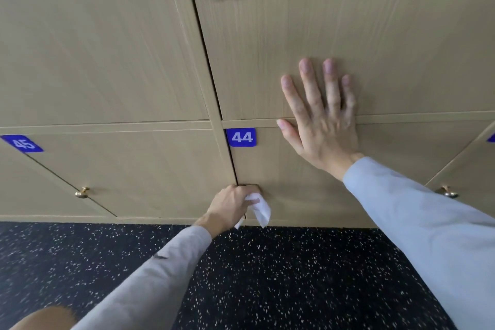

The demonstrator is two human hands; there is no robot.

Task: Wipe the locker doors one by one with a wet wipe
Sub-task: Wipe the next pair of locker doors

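The left hand point(233, 202) is gripping a white wipe point(261, 210), fingers curled round it, and is pressing it against door 44 point(294, 195) low on that door's left edge, well below the blue 44 tag point(241, 137). A loose tail of the wipe is hanging down from the fist toward the speckled floor point(267, 276). The right hand point(321, 120) is lying flat and spread, holding nothing, up and right of the tag, with the palm straddling the seam between door 44 and the door above point(348, 35).

Several things could be going wrong from here. The left fingers are sitting right at the dark gap left of the tag's door, and it looks as though they may be hooking over the edge; if so, the door could be swinging open, or closing on the fingertips while the right hand is pushing. Only a small bunched part of the wipe is meeting the wood, so most of the panel may be getting missed. The dangling tail could be catching in the gap or dragging on the floor and picking up grit. No knob is showing on door 44; I cannot tell whether the left hand is covering one.

As for containers, every locker near the tag is appearing closed: door 45 point(120, 169) to its left with its brass knob point(81, 193), and the one above. Their contents are hidden, so nothing can be said of them.
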